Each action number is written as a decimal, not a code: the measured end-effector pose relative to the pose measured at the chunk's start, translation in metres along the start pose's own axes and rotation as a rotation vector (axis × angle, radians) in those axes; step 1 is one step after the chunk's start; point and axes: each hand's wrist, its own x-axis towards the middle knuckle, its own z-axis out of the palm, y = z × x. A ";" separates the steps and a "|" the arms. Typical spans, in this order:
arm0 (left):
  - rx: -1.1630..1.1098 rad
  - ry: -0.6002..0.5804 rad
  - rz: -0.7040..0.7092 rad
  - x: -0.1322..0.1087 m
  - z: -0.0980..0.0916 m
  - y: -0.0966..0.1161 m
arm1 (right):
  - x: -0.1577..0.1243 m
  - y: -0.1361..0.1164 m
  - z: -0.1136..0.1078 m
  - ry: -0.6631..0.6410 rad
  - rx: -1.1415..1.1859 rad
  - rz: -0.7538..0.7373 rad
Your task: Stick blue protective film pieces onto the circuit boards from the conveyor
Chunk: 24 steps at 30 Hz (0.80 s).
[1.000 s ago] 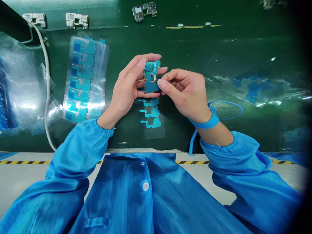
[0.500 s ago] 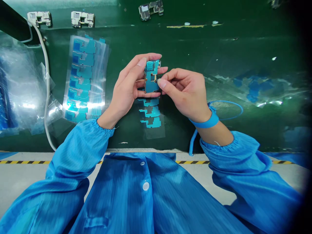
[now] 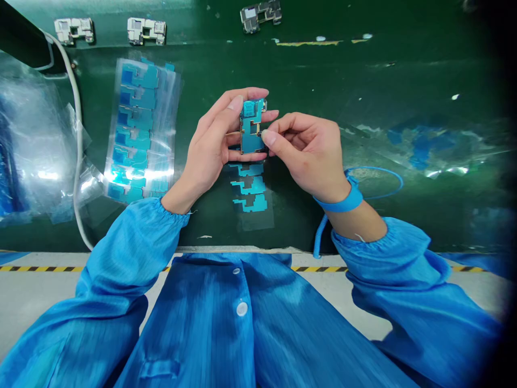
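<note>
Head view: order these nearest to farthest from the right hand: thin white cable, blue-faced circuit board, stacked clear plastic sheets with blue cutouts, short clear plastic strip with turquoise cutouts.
1. Blue-faced circuit board: at the fingertips of the right hand.
2. Clear plastic strip: below the board.
3. Clear plastic sheets: left of the strip.
4. White cable: far left.

Lettering, brands, numbers: none legible. Sign: warning tape (image 3: 319,269), diagonal black-and-yellow bands, straight line across pale floor (image 3: 24,302), middle stretch hidden behind blue coat (image 3: 210,323). Circuit board (image 3: 251,143), blue-faced: surface detail too small to read.
</note>
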 end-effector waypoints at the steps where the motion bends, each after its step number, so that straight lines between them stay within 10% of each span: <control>1: -0.007 0.001 0.010 0.002 -0.001 -0.003 | 0.000 0.001 0.000 -0.001 -0.004 -0.008; 24: -0.063 -0.023 0.026 0.000 0.000 -0.002 | -0.001 0.004 0.000 0.000 0.003 -0.034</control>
